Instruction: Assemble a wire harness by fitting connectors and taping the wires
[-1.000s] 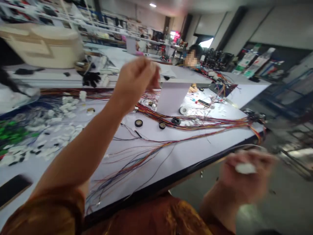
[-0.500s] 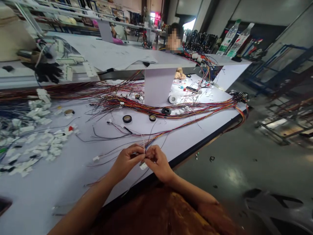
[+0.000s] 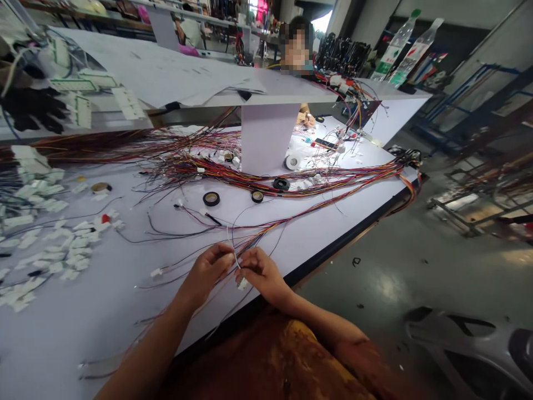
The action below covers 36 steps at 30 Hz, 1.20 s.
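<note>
My left hand (image 3: 208,271) is closed in a pinch at a thin white strip (image 3: 230,238), which stands up between my hands; whether it is a wire or a tie I cannot tell. Just to the right, my right hand (image 3: 261,273) is closed with thumb and fingers together at the strip's lower end. A white connector (image 3: 242,284) hangs beneath the right fingertips, its wire partly hidden by the fingers. Behind the hands, a bundle of coloured wires (image 3: 266,229) runs up and right across the white table (image 3: 316,233).
Two black tape rolls (image 3: 211,199) (image 3: 257,196) lie beyond the hands. A heap of white connectors (image 3: 79,250) covers the left side. A thick wire harness (image 3: 233,179) crosses under a raised shelf (image 3: 283,89) holding two bottles (image 3: 395,47). A person (image 3: 296,47) sits opposite.
The hands have drawn slightly apart, the left one moving left. The white strip now leans to the left instead of standing nearly upright. The whole view has shifted a little.
</note>
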Available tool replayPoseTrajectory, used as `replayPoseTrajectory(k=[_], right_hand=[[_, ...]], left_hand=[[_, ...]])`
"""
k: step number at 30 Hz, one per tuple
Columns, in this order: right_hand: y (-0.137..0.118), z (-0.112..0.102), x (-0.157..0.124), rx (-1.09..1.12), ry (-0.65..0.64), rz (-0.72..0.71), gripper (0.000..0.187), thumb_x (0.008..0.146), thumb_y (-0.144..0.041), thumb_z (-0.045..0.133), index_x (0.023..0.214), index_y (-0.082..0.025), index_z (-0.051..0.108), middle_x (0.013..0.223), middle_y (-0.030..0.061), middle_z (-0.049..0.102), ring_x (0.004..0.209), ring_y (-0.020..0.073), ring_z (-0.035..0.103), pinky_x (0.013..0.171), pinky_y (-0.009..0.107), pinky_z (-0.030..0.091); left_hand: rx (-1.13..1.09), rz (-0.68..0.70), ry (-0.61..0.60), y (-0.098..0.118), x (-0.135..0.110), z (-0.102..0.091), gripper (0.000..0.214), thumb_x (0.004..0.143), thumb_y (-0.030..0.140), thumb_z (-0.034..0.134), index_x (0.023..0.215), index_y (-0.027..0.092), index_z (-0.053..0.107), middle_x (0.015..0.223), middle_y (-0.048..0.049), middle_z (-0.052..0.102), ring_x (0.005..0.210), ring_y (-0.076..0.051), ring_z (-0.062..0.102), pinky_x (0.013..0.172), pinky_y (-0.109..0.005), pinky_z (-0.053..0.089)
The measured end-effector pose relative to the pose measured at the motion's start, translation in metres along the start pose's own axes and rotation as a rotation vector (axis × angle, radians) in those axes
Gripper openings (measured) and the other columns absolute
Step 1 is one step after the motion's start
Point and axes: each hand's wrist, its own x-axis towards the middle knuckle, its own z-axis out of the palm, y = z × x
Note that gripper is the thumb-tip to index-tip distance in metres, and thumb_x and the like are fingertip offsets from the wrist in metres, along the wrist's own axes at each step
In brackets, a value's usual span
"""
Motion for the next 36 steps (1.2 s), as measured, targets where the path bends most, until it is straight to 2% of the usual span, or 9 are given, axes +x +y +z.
replayPoseTrajectory(k=[3,8,13,18,22,27,32,36], right_hand=[[0.002,-0.002,0.003,0.071,0.0,0.018,0.03,0.08,-0.037,0.075,0.094,-0.023,0.053,0.077,-0.0023,0.068,0.069,0.0132,0.066,0.07,0.029,0.051],[0.0,-0.005,0.005,0.053,0.01,0.028,0.033,0.079,-0.043,0.076,0.094,-0.023,0.054,0.077,-0.0019,0.069,0.069,0.0141,0.067,0.073,0.032,0.054],[-0.003,-0.007,0.005,0.015,0.037,0.045,0.028,0.081,-0.039,0.073,0.095,-0.024,0.054,0.083,-0.0014,0.067,0.077,0.0136,0.066,0.078,0.031,0.054],[-0.001,-0.008,0.006,-0.028,0.063,0.011,0.019,0.083,-0.031,0.069,0.093,-0.023,0.055,0.087,-0.0017,0.059,0.079,0.0106,0.06,0.075,0.026,0.05],[0.001,-0.009,0.004,-0.076,0.062,0.022,0.018,0.083,-0.028,0.066,0.096,-0.023,0.055,0.085,-0.0021,0.058,0.077,0.0106,0.057,0.072,0.025,0.049],[0.003,-0.008,0.0,-0.151,0.035,0.069,0.024,0.083,-0.027,0.063,0.105,-0.023,0.057,0.082,-0.0034,0.053,0.068,0.0091,0.052,0.063,0.023,0.049],[0.0,-0.008,-0.006,-0.285,0.05,0.05,0.023,0.085,-0.024,0.058,0.107,-0.02,0.059,0.078,-0.0039,0.048,0.064,0.0081,0.048,0.06,0.023,0.045],[-0.001,-0.009,-0.01,-0.27,0.018,0.069,0.015,0.089,-0.03,0.059,0.098,-0.019,0.059,0.066,-0.0065,0.044,0.055,0.0068,0.04,0.052,0.021,0.035]], left_hand=[[0.053,-0.025,-0.041,0.002,0.0,0.0,0.027,0.074,0.031,0.075,0.094,0.018,0.062,0.063,0.006,0.056,0.051,-0.006,0.043,0.052,-0.019,0.035],[-0.059,0.03,0.034,0.001,0.002,0.006,0.043,0.064,0.027,0.083,0.097,0.02,0.055,0.082,0.0034,0.065,0.062,-0.01,0.06,0.059,-0.023,0.045],[-0.124,0.012,0.073,-0.005,0.007,0.008,0.049,0.059,0.025,0.083,0.099,0.018,0.056,0.076,0.0042,0.065,0.059,-0.008,0.056,0.058,-0.022,0.044],[-0.162,0.005,0.063,-0.015,0.011,0.006,0.044,0.057,0.022,0.082,0.095,0.016,0.059,0.078,0.0007,0.067,0.065,-0.01,0.059,0.058,-0.023,0.044],[-0.184,0.022,0.042,-0.019,0.013,0.005,0.035,0.059,0.02,0.078,0.091,0.016,0.063,0.075,0.0021,0.065,0.065,-0.009,0.057,0.06,-0.023,0.043],[-0.224,-0.094,0.027,-0.018,0.017,0.005,0.031,0.064,0.024,0.071,0.094,0.016,0.071,0.069,0.003,0.059,0.056,-0.006,0.047,0.057,-0.022,0.038],[-0.09,0.062,0.079,-0.019,0.018,0.006,0.028,0.069,0.035,0.078,0.089,0.016,0.075,0.07,0.0007,0.063,0.061,-0.008,0.051,0.061,-0.024,0.042],[-0.128,0.115,0.066,-0.017,0.017,0.003,0.03,0.071,0.04,0.08,0.087,0.015,0.075,0.064,0.0013,0.06,0.059,-0.008,0.051,0.058,-0.023,0.041]])
